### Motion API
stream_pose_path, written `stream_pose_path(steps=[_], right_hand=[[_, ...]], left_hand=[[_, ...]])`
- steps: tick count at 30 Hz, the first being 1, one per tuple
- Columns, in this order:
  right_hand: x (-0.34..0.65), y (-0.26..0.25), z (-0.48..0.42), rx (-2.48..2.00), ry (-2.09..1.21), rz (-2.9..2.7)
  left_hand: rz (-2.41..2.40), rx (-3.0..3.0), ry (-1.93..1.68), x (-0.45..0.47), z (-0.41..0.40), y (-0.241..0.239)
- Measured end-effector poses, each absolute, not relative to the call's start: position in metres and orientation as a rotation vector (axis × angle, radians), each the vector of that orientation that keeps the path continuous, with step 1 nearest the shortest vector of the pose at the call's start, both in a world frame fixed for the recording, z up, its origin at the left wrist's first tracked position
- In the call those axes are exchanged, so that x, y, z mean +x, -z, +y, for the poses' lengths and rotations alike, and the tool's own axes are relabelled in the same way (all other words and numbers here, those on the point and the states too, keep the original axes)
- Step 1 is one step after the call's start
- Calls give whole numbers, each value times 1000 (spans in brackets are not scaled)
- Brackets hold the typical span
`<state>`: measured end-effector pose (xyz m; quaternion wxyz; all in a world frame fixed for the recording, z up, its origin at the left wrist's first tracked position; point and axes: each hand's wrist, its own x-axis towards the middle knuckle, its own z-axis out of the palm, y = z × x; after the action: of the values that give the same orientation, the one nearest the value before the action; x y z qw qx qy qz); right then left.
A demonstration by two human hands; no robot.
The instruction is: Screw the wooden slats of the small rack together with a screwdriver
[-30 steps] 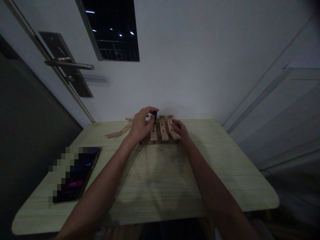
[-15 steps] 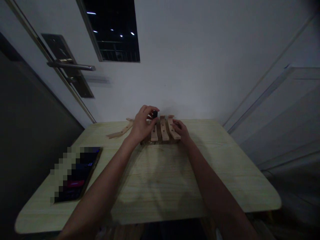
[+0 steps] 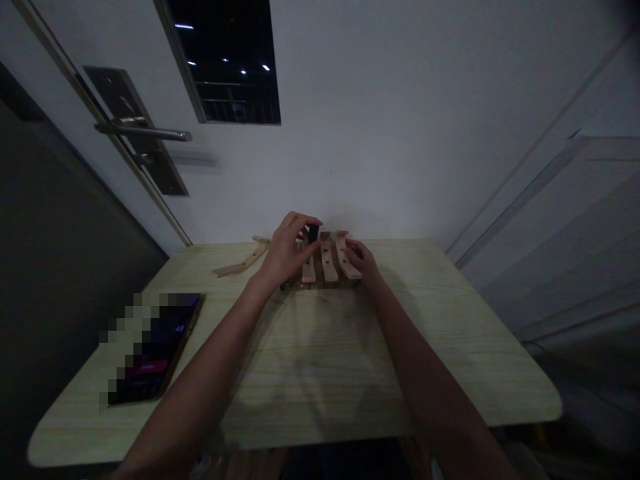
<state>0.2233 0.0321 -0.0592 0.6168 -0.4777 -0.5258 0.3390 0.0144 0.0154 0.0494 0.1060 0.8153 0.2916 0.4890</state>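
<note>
My left hand (image 3: 286, 248) pinches an upright black screwdriver-like tool (image 3: 313, 233). Its lower end is hidden behind my thumb. Below the tool is the left one of three curved wooden pieces (image 3: 309, 272), which stand side by side on a dark brownish base (image 3: 320, 286). Small dark holes or screw heads show in the middle wooden piece (image 3: 328, 263). With fingers curled, my right hand (image 3: 367, 261) grips the edge of the right wooden piece (image 3: 349, 265). Left of my left hand lies a loose curved wooden piece (image 3: 243, 264) with similar dark spots.
A phone or tablet (image 3: 165, 350), partly pixelated, lies at the left of the light wooden table (image 3: 340, 373). Behind the table rises a white door (image 3: 390, 147) with a metal handle (image 3: 155, 133) and a dark window (image 3: 230, 60).
My left hand has shifted slightly to the right with the black tool, and more of its black part shows. My right hand and the wooden pieces stay in place.
</note>
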Motion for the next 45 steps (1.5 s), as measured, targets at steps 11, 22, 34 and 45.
stream_pose_path(steps=[11, 22, 34, 45], right_hand=[[224, 62, 35, -1115, -745, -1195], [223, 58, 33, -1124, -754, -1207], [224, 58, 33, -1147, -771, -1214], [223, 57, 33, -1128, -747, -1221]], left_hand=[[833, 2420, -1399, 14, 14, -50], [831, 2386, -1444, 14, 12, -52], [845, 2396, -1437, 13, 15, -48], [910, 2394, -1579, 14, 16, -51]])
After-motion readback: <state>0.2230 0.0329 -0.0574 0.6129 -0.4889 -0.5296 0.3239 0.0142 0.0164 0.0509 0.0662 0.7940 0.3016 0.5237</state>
